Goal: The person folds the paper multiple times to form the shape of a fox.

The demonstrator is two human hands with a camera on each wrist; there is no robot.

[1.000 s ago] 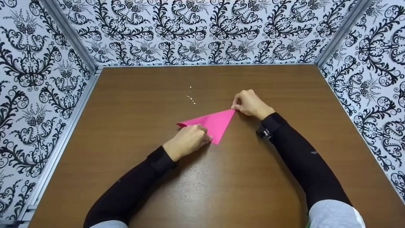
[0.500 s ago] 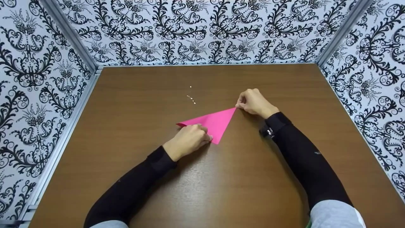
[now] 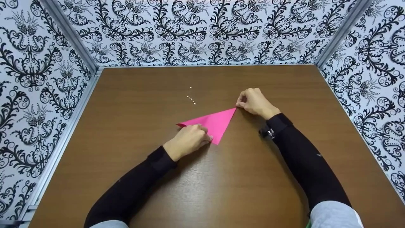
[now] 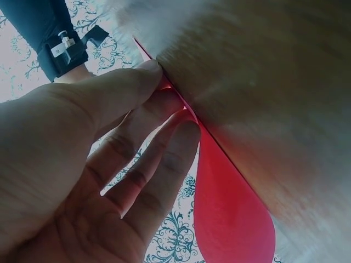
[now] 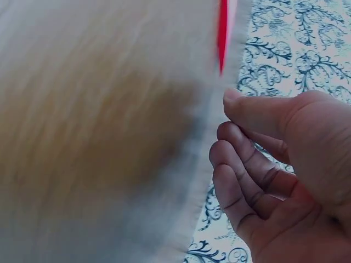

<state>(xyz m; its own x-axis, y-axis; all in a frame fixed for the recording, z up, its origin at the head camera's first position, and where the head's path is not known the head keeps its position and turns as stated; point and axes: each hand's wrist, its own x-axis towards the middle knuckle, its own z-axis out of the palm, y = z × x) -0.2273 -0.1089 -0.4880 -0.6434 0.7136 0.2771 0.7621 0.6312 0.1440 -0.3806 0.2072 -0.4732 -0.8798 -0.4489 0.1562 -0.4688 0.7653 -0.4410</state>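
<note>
A sheet of pink paper (image 3: 218, 125), folded into a triangle, lies on the brown table. My left hand (image 3: 187, 139) covers its near left part. In the left wrist view the thumb and fingers (image 4: 184, 131) pinch the paper along its edge, and a rounded loop of the sheet (image 4: 233, 213) bulges beside them. At the far right corner is my right hand (image 3: 254, 102), thumb and fingers bent loosely. The right wrist view has the pointed paper corner (image 5: 221, 49) just short of the thumb tip (image 5: 231, 98), with nothing between thumb and fingers.
The brown wooden table (image 3: 202, 190) is bounded by panels (image 3: 196, 31) patterned in black and white, with metal rails at the corners. Small white specks (image 3: 191, 100) show beyond the paper. Both forearms wear black sleeves (image 3: 311, 161), with a small camera (image 3: 267, 132) at the right wrist.
My right hand has shifted slightly right and away along the table, and the paper's far right corner has stretched a little the same way. The left hand has stayed put.
</note>
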